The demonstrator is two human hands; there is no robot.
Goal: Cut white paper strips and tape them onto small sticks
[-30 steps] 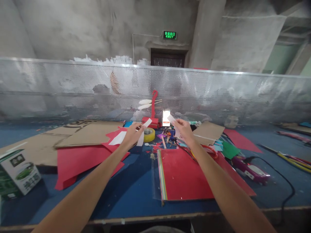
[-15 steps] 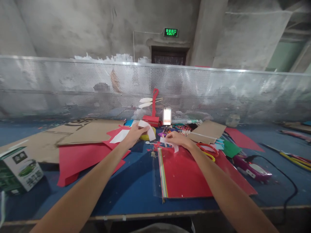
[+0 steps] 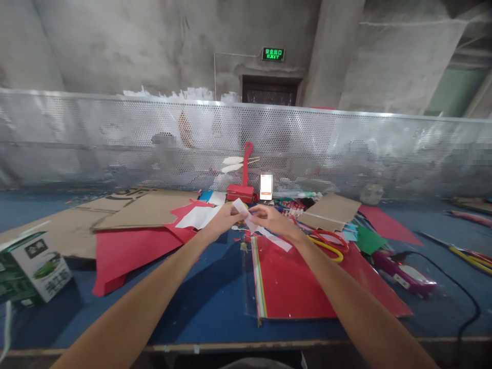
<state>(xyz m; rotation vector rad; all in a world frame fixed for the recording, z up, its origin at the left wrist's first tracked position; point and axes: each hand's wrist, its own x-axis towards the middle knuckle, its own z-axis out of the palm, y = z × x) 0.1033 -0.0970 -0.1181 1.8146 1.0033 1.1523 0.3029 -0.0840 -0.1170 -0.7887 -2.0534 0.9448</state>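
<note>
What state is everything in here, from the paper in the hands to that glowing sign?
White paper: loosely curved, at the fingertips of both hands
Exit sign: lit
Small screen: lit, upright
Green-and-white carton: upright
Purple device: black cord attached
Red sheets: lying flat
Yellow-handled tool: lying down, open or shut unclear

Both hands (image 3: pixel 246 217) hold white paper strips (image 3: pixel 277 241) above the red paper stack's (image 3: pixel 295 282) far edge
</note>
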